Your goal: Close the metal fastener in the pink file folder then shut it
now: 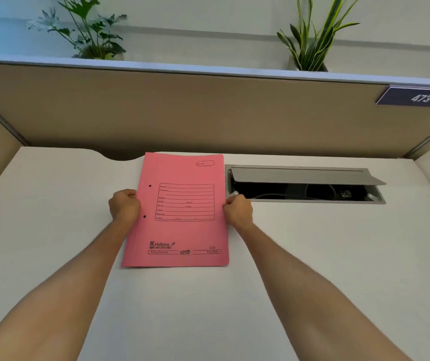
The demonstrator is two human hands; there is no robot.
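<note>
Left hand (pixel 124 206): curled into a loose fist at the left edge of the pink file folder (pixel 180 230), fingers closed on that edge between the two punched holes; forearm stretched out straight from the near left corner.
Right hand (pixel 237 210): curled the same way at the folder's right edge, fingers pinching the edge about level with the left hand; forearm reaching in from the near right.
Hands together or apart: apart, one on each long side, the folder's full width between them.
Pink file folder: shut, front cover up, printed form and brand mark facing the person; lying flat on the white desk (pixel 52 230), roughly centred, its far edge near the desk's back cutout.
Metal fastener: hidden under the closed cover; its state cannot be told.
Cable tray (pixel 305 188): just right of the folder, its grey lid propped open, close to the right hand.
Far side: beige partition (pixel 182 113) with a plate reading 473 (pixel 420 98).
</note>
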